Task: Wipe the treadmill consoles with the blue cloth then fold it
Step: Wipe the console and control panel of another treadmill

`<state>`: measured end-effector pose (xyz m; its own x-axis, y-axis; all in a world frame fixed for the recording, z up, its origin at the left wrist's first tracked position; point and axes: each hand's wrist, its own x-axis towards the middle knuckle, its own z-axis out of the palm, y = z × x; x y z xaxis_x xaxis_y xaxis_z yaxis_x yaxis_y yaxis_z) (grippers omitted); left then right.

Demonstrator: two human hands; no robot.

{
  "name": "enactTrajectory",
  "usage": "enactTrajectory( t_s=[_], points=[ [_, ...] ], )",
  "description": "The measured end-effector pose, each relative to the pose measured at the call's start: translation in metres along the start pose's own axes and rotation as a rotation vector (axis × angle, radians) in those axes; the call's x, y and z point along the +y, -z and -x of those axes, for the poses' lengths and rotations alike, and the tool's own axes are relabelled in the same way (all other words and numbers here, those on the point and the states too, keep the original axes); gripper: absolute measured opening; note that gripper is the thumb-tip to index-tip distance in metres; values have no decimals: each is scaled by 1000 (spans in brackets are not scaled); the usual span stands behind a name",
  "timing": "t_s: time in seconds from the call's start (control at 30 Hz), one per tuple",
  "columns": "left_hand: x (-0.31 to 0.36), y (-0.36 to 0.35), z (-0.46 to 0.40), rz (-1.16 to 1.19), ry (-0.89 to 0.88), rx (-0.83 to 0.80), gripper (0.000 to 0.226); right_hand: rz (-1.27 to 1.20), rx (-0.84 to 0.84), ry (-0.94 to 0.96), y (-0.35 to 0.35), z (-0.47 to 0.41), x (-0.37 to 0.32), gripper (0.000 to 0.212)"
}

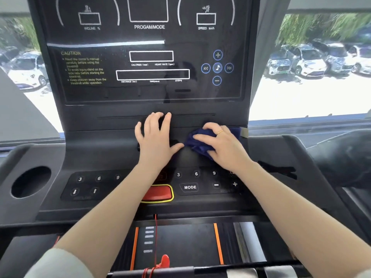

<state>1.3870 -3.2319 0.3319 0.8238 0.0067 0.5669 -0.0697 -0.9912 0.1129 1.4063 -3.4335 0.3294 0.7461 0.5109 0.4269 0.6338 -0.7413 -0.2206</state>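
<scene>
Wiping stage: the right hand (218, 144) clutches the bunched blue cloth (197, 142) and presses it onto the console's (112, 149) curved ledge, below the display panel (150, 63) and above the button row.
Left hand: the left hand (155, 135) lies flat with spread, fairly straight fingers on the same ledge, just beside the cloth, grasping nothing.
Cloth position: right of centre on the ledge, partly under the right palm, with a tail trailing out toward the console's right edge.
Risk, buttons: both forearms cross over the keypad and the red stop button (160, 193); a low wrist during a stroke could press MODE (190, 187) or a speed key.
Risk, coverage: a wadded cloth wipes a narrow band, so streaks on the glossy panel may be missed.
Risk, safety cord: the red cord (155, 237) hangs below and could snag a sleeve.
Hard to see: the cloth's full extent is hidden beneath the hand; the keys under the forearms are covered; panel reflections blur any smudges.
</scene>
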Motion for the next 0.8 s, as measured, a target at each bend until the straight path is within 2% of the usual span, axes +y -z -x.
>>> enactTrajectory(
  t_s=[0.17,0.3,0.4,0.53,0.63,0.7,0.8],
  points=[
    [-3,4,-1,-6,-2,-31,92,46,147,-147,18,20,50,43],
    [0,7,-1,-2,3,-67,91,-154,152,-282,27,31,67,41],
    [2,9,0,-1,5,-87,91,-260,61,-370,29,42,61,34],
    [2,9,-1,-12,-2,-88,89,-168,-119,-270,35,63,29,32],
    [2,9,0,-26,-4,-102,89,-215,-240,-199,41,75,-3,37],
    [2,9,0,-24,-1,-124,89,-255,-268,-132,40,79,-14,40],
    [3,11,0,-30,-3,-142,89,-243,-256,-136,33,69,-1,41]
  ],
)
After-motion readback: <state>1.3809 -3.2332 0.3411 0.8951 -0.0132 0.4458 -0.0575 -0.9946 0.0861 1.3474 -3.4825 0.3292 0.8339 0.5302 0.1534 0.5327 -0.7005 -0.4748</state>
